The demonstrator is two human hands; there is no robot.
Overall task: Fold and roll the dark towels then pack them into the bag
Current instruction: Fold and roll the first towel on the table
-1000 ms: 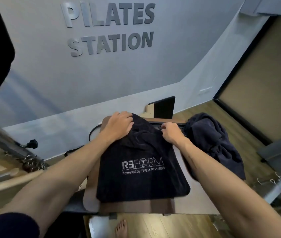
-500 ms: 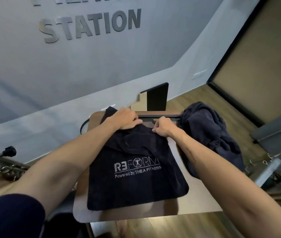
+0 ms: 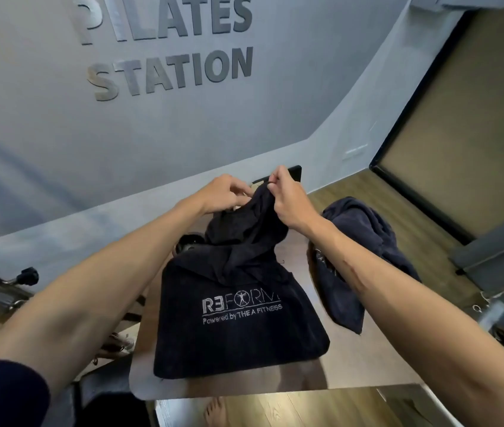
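A dark towel point(image 3: 238, 322) with white "REFORM" lettering lies on a padded platform point(image 3: 352, 362), its near part flat and its far end lifted into a bunched peak. My left hand point(image 3: 224, 194) and my right hand point(image 3: 287, 201) both pinch that raised far edge, close together above the platform's far side. A second dark towel point(image 3: 364, 241) lies crumpled in a heap at the platform's right edge, partly hanging over it. No bag can be made out.
Wooden and metal pilates frame parts point(image 3: 4, 291) stand at the left, more metal hardware point(image 3: 497, 309) at the right. A grey wall with "PILATES STATION" lettering point(image 3: 170, 47) rises behind. A bare foot point(image 3: 215, 412) stands on the wooden floor below the platform.
Both hands have risen from the platform and come together, pulling the towel's far edge up into a peak. The heap at the right has not moved.
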